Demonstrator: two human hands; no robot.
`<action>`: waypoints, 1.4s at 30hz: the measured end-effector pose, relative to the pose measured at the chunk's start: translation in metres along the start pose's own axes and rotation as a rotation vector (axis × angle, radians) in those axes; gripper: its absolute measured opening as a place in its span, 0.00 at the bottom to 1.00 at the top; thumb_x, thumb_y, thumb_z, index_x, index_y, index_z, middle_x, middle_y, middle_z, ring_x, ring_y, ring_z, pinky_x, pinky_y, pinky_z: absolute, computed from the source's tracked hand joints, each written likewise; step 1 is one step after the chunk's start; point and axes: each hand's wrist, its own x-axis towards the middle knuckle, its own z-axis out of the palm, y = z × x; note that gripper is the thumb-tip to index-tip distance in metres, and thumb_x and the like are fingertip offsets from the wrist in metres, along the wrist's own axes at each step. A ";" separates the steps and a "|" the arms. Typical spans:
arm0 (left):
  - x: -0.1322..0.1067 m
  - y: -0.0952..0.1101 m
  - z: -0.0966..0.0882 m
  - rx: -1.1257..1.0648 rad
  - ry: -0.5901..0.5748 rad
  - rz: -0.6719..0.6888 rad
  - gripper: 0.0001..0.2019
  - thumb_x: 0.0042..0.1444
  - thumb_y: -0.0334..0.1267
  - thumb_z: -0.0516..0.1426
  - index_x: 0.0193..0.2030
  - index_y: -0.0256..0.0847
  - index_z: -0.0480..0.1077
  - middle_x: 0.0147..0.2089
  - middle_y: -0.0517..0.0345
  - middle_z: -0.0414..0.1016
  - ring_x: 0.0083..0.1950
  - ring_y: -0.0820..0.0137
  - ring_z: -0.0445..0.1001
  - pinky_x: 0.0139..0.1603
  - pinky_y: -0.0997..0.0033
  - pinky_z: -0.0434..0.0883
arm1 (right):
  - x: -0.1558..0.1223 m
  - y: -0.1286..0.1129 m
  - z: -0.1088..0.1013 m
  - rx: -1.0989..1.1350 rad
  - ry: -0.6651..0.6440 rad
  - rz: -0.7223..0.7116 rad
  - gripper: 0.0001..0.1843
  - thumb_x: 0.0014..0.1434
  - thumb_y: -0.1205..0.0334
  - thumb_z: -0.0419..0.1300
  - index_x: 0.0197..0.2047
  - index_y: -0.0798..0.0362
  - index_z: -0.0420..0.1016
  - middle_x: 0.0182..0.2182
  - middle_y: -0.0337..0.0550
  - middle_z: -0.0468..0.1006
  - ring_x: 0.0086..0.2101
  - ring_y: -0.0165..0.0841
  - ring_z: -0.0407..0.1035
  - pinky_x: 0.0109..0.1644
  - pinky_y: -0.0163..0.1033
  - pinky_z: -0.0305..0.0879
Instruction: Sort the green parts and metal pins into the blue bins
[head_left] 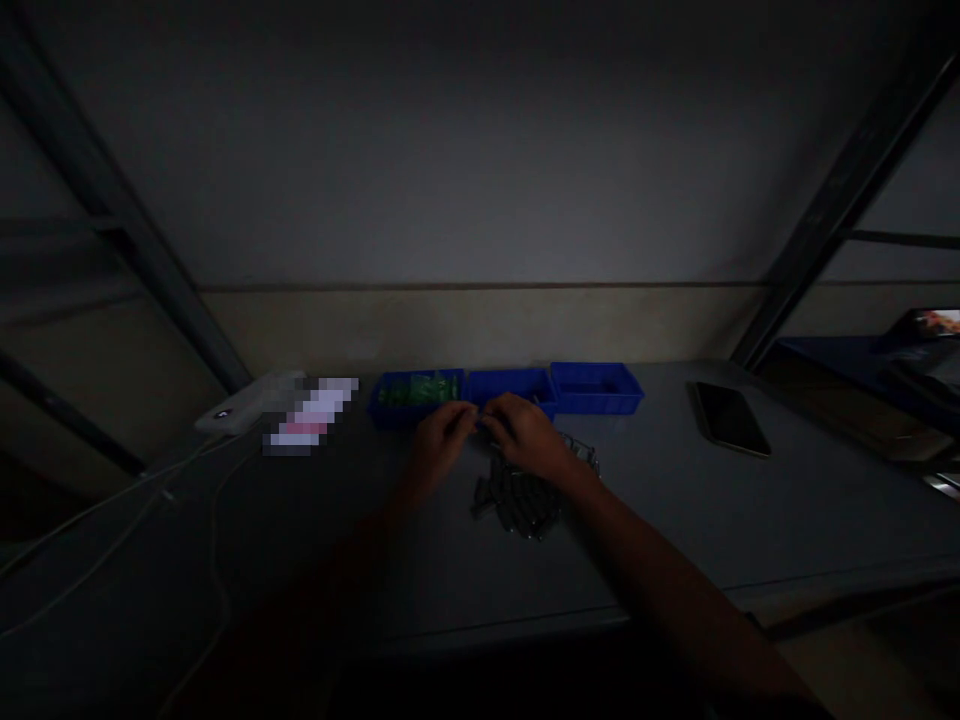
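Observation:
My left hand [442, 440] and my right hand [529, 432] meet fingertip to fingertip just in front of the middle blue bin [510, 382]. Both are closed in a pinch around something small and dark, too dim to name. Below my right hand lies a pile of dark metallic pieces [521, 500], several of them short and rounded. Some thin shiny wire-like parts [583, 450] stick out beside my right wrist. The left blue bin [379, 412] holds green pieces [420, 388], close behind my left hand.
A right blue bin [600, 400] stands in line with the others against the wall. A dark tablet or phone [731, 418] lies on the grey table [675, 510]. At left are a white device [240, 408], a blurred-out bright screen or sheet [311, 418] and loose cables [214, 520].

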 end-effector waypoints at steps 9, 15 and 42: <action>-0.001 0.001 0.000 -0.068 0.026 0.037 0.10 0.53 0.43 0.52 0.36 0.39 0.65 0.30 0.60 0.71 0.32 0.73 0.71 0.33 0.75 0.67 | -0.001 -0.003 -0.003 0.039 0.032 -0.032 0.12 0.57 0.62 0.54 0.45 0.54 0.65 0.37 0.44 0.72 0.37 0.31 0.66 0.41 0.36 0.61; -0.001 -0.002 0.003 -0.072 -0.027 -0.004 0.14 0.56 0.46 0.48 0.27 0.39 0.64 0.21 0.61 0.67 0.26 0.73 0.68 0.29 0.74 0.65 | 0.000 -0.002 -0.004 -0.037 0.008 -0.045 0.07 0.59 0.63 0.51 0.38 0.55 0.67 0.35 0.45 0.71 0.37 0.32 0.65 0.41 0.36 0.60; -0.003 -0.022 -0.003 0.613 -0.302 0.223 0.14 0.53 0.34 0.51 0.46 0.41 0.69 0.40 0.51 0.71 0.44 0.62 0.67 0.49 0.61 0.64 | -0.001 0.025 -0.015 -0.418 0.034 0.406 0.14 0.60 0.59 0.49 0.42 0.54 0.73 0.44 0.53 0.71 0.48 0.44 0.57 0.47 0.49 0.56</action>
